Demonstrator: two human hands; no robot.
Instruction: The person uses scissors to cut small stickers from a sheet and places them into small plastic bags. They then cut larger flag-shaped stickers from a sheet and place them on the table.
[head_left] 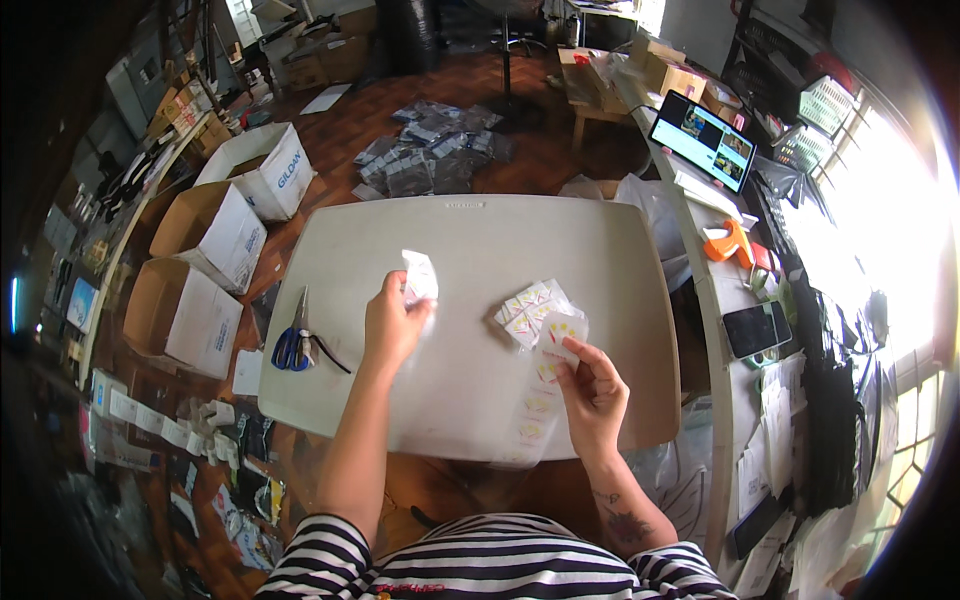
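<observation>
Two hands over a pale table (pixel 470 400): left hand (pixel 393 325) pinches a small white packet (pixel 420 276), lifted above the tabletop; right hand (pixel 592 392) grips a sticker strip (pixel 545 385) whose lower end hangs past the near edge. Motifs too small to read. Loose sticker pile (pixel 530 305) lies just beside the right fingers; blue-handled scissors (pixel 293 340) rest well left.

A person in a striped top works at a pale table (pixel 470 400) seen from above; the left hand (pixel 392 325) pinches a small white slip (pixel 420 277) held above the tabletop; the right hand (pixel 592 385) grips the top of a clear sticker strip (pixel 540 395) hanging over the near edge; a pile of cut stickers (pixel 530 310) lies just beyond it; blue-handled scissors (pixel 296 338) rest near the table's left edge; open cardboard boxes (pixel 215 235) stand on the floor to the left.
</observation>
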